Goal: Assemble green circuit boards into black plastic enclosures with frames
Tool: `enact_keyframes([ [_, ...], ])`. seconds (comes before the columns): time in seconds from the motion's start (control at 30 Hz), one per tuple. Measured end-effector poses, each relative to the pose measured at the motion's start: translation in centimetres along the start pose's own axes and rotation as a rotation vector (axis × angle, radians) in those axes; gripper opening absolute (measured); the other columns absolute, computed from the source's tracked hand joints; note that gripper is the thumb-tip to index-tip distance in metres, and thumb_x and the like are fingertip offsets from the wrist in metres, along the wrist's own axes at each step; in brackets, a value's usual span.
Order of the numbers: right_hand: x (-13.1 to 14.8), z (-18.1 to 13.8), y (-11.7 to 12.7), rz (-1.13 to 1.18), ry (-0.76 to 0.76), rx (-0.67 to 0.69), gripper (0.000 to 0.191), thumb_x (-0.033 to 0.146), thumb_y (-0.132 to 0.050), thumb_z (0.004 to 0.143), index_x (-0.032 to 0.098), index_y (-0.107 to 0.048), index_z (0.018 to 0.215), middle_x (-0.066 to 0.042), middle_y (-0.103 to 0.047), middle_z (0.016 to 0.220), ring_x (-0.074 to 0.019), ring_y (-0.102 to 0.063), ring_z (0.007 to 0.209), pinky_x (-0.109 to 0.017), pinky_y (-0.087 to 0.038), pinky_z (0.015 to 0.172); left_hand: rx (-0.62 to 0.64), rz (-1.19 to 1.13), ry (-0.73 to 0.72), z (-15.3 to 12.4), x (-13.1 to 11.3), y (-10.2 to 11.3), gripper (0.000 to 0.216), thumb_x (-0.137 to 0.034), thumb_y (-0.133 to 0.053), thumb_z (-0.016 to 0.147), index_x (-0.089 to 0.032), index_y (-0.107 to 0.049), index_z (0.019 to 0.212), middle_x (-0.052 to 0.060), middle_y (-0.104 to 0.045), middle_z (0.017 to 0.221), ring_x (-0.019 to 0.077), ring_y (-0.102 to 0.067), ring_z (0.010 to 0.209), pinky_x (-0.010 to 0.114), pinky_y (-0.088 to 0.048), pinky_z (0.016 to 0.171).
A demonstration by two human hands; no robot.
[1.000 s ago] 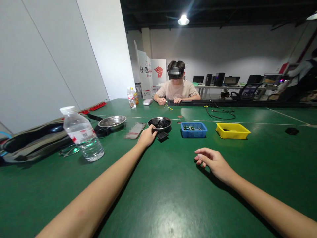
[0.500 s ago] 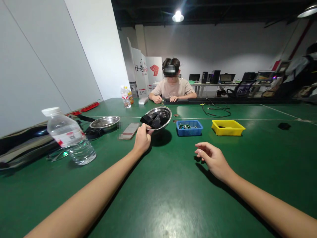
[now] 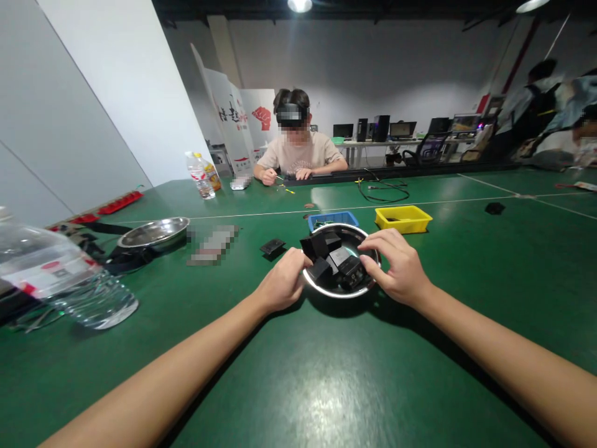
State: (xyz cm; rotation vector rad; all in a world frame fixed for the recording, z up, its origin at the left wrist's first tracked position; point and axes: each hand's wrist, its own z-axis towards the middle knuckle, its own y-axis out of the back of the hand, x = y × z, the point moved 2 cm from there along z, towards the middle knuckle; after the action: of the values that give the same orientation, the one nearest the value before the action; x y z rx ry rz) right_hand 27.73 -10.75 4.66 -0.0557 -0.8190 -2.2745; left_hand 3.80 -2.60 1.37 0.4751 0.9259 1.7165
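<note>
A shiny metal bowl point(image 3: 345, 294) holds several black box-shaped plastic parts point(image 3: 321, 246), one of them showing openings on its side. My left hand point(image 3: 283, 280) pinches the bowl's left rim. Over the right rim reaches my right hand point(image 3: 396, 264), thumb and fingers apart, fingertips at the inside of the bowl near the black parts. Whether those fingertips touch a part is hard to see. The bowl's shadow falls on the green table just beneath it. Left of the bowl, a flat black piece point(image 3: 273, 247) lies on the table.
Behind the bowl stand a blue tray point(image 3: 333, 218) and a yellow tray point(image 3: 403, 219). At left are a water bottle point(image 3: 65, 274), another metal bowl point(image 3: 153, 233) and a blurred flat object point(image 3: 214, 244). A black cable point(image 3: 387, 193) lies farther back. A person point(image 3: 298, 149) sits opposite.
My left hand has brought the bowl rightward and nearer, more level. The right hand has come to its right rim. A black piece now shows on the table at left. The view has shifted.
</note>
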Motion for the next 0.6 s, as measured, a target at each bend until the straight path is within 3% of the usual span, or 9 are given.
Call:
enact_keyframes([
  [0.1, -0.1, 0.1, -0.1, 0.000, 0.006, 0.129, 0.018, 0.028, -0.056, 0.091, 0.019, -0.066, 0.103, -0.010, -0.069, 0.101, -0.0258, -0.063, 0.096, -0.041, -0.049, 0.088, 0.064, 0.004, -0.074, 0.2, -0.6, -0.1, 0.014, -0.007, -0.043, 0.082, -0.019, -0.047, 0.088, 0.006, -0.055, 0.081, 0.0203, -0.049, 0.078, 0.031, -0.044, 0.069],
  [0.27, -0.2, -0.2, -0.8, 0.030, -0.026, 0.358, 0.033, 0.030, -0.060, 0.089, 0.020, -0.061, 0.121, -0.011, -0.065, 0.118, -0.0256, -0.063, 0.105, -0.041, -0.051, 0.094, 0.142, 0.021, -0.073, 0.4, -1.2, -0.3, 0.014, -0.008, -0.042, 0.085, -0.019, -0.051, 0.088, 0.006, -0.057, 0.082, 0.0200, -0.050, 0.080, 0.031, -0.045, 0.071],
  [0.4, -0.1, -0.4, -1.0, 0.048, -0.029, 0.393, 0.043, 0.034, -0.061, 0.089, 0.021, -0.055, 0.130, -0.012, -0.060, 0.126, -0.0259, -0.063, 0.108, -0.042, -0.051, 0.096, 0.144, 0.034, -0.122, 0.5, -1.2, -0.3, 0.015, -0.008, -0.042, 0.084, -0.019, -0.052, 0.088, 0.006, -0.057, 0.081, 0.0202, -0.051, 0.080, 0.031, -0.046, 0.071],
  [0.6, -0.2, -0.4, -0.8, 0.047, -0.001, 0.425, 0.032, 0.026, -0.058, 0.089, 0.019, -0.062, 0.119, -0.011, -0.059, 0.118, -0.0238, -0.062, 0.104, -0.038, -0.052, 0.091, 0.123, 0.036, -0.173, 0.6, -1.3, -0.1, 0.013, -0.011, -0.041, 0.088, -0.019, -0.051, 0.089, 0.006, -0.056, 0.080, 0.0198, -0.050, 0.079, 0.030, -0.045, 0.069],
])
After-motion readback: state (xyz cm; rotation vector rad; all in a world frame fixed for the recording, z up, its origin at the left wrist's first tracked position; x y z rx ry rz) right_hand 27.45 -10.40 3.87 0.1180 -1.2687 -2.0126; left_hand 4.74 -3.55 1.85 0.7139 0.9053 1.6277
